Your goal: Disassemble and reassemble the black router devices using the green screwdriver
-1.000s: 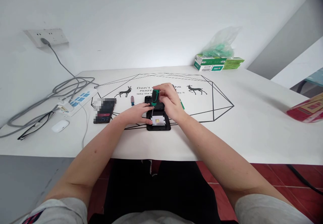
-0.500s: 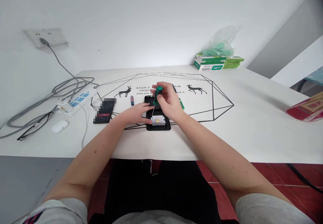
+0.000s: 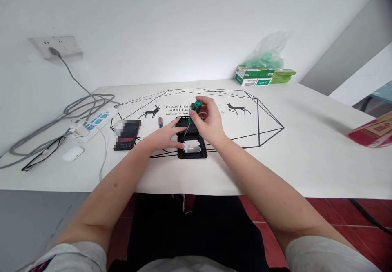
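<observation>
My right hand (image 3: 208,121) is closed round the green and black handle of a screwdriver (image 3: 197,107). Its thin shaft slants down to the left, with the tip near the upper left edge of a black plastic housing (image 3: 192,156). Inside that housing lies a silver metal plate (image 3: 196,146) with a small yellowish square on it. Just behind sits a second black housing part (image 3: 183,125), partly covered by my hands. My left hand (image 3: 167,136) has its fingers spread, thumb at the housing's left edge and fingers over the rear part.
A small screwdriver (image 3: 160,121) lies behind my left hand. Farther left are a phone (image 3: 127,135), a white mouse-shaped case (image 3: 73,154), glasses (image 3: 44,153) and a power strip (image 3: 99,121) with cables. Green boxes (image 3: 255,74) stand at the back right; a red package (image 3: 372,132) is at far right.
My right hand has moved slightly right and away from me, and the screwdriver now leans more. Its tip has lifted back from the metal plate. My left fingers have spread a little.
</observation>
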The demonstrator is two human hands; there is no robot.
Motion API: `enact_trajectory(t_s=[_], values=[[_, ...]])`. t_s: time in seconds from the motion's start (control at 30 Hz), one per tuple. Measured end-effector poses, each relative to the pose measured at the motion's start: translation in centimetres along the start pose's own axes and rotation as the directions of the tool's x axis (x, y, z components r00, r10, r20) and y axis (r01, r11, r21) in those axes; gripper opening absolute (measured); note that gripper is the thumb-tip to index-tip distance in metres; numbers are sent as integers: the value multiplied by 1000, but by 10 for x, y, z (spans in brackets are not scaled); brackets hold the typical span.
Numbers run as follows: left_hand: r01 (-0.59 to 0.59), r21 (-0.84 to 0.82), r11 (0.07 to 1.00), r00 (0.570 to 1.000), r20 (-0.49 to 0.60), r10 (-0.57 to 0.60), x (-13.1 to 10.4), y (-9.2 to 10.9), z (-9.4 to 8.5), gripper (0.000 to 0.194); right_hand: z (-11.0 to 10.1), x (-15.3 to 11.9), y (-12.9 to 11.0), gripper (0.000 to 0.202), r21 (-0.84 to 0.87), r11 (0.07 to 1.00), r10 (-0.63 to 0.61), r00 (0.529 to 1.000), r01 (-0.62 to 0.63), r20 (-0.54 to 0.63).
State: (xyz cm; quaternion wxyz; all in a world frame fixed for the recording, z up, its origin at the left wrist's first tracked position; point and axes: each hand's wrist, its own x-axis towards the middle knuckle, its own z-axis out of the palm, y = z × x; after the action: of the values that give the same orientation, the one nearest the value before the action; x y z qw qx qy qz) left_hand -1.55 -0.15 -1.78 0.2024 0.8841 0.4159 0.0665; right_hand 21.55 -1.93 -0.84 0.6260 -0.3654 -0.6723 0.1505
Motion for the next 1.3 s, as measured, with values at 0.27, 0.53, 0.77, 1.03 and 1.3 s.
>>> enact_trajectory(t_s=[0.27,0.53,0.77,1.03,1.3], values=[[-163,49,985,950,-263,170,10,-5,8,24,3,-1,4,41,31,999,13,998,-11,-56],[106,148,983,916,-400,-39,21,-44,2,24,1,-2,-1,36,-2,1000,-30,999,30,-37],[194,116,974,893,-432,-127,22,-49,2,36,0,-4,-7,33,-25,996,-81,997,81,14],[-128,-20,992,933,-340,114,1,-17,-6,39,-2,-4,-8,34,-29,998,-56,998,57,13],[-201,-108,974,979,-34,199,-5,10,2,63,0,-8,-15,33,-39,985,-161,977,168,142]])
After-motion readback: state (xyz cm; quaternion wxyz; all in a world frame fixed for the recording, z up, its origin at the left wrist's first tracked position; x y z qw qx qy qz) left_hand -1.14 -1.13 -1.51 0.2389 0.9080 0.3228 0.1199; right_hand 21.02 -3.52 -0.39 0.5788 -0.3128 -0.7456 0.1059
